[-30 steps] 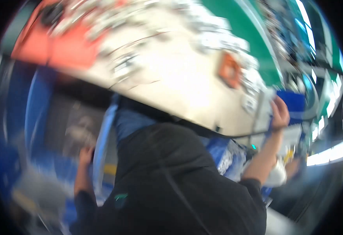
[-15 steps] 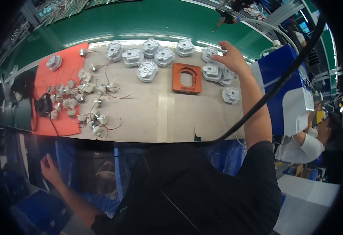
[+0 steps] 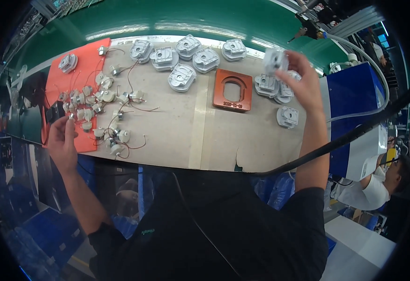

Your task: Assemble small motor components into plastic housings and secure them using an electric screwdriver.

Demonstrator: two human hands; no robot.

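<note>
Now I see the right hand [image 3: 302, 83] has clamped and lifted a pale plastic housing [image 3: 273, 61] above the worktop [image 3: 172, 133], so one part is secured; the left hand [image 3: 63, 150] has reached the wired motors [image 3: 105, 96], grip unclear.

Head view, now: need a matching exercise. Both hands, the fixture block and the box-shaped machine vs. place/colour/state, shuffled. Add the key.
Things
1. Right hand
2. Fixture block
3. Left hand
4. Box-shaped machine

Place, colour or state
A. Over the near-left part of the red mat
B. Blue and white, beyond the right end of the worktable
C. Orange-brown, with an oval opening
D. Holding a white housing

Pairs: 1-D, 2-C, 3-A, 4-B
</note>
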